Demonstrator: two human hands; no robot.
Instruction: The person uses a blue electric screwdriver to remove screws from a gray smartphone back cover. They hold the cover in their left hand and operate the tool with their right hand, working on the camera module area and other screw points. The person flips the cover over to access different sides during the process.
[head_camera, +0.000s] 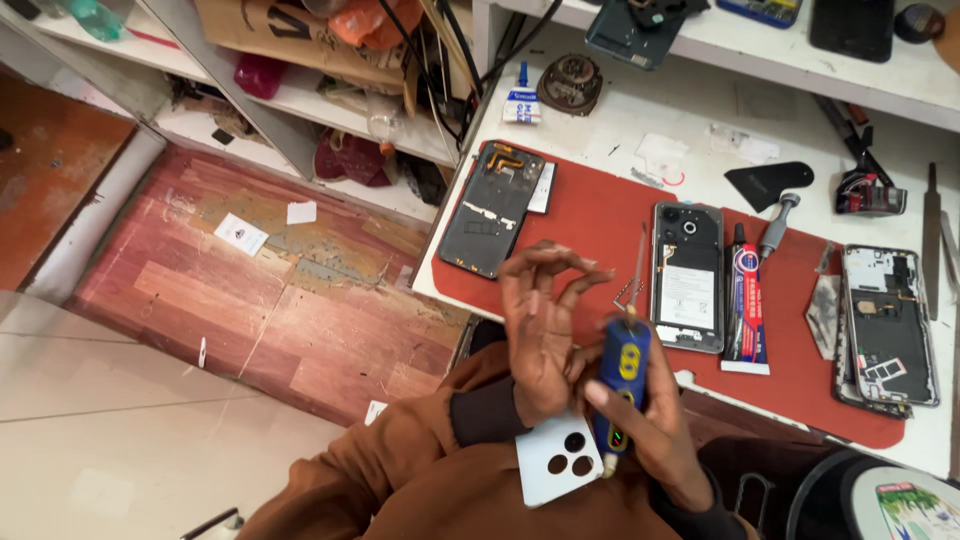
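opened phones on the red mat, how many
3: one opened phone at the mat's left end, one mid-mat beside the glue tube, one at the right end. More may lie out of view.

A wrist hides part of the white phone back cover (558, 462).
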